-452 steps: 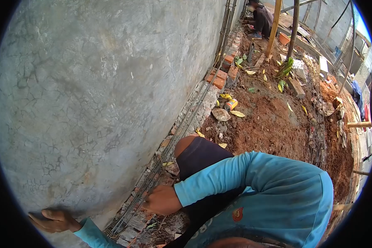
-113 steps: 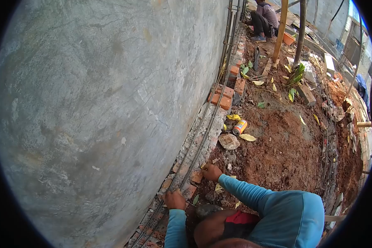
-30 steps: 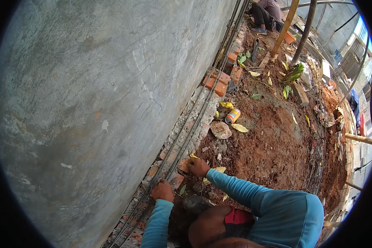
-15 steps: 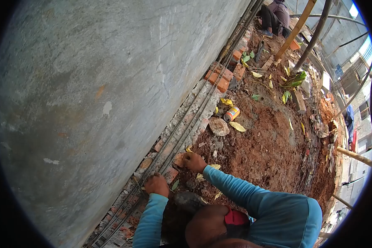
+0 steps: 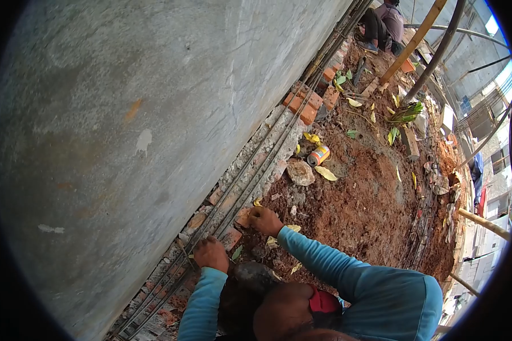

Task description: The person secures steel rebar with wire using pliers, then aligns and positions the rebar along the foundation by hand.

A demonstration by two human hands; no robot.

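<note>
Long steel bars run along a rubble and brick footing at the base of the grey wall. My left hand is curled at the bars; its fingertips and anything under them are hidden. Beside a broken brick piece, at the soil edge of the footing, my right hand has its fingers closed together. What it holds, if anything, is too small to make out. Another brick lies between the two hands.
Loose orange bricks, a drink can and a stone lie ahead. Wooden poles slant across the upper right. Another person crouches at the far end. A steel bar cage lies on the right.
The view has turned and shifted, so the wall and bars slant more. Both hands have stayed close to the same bricks and bars since a second ago; earlier my left hand was on the wall.
</note>
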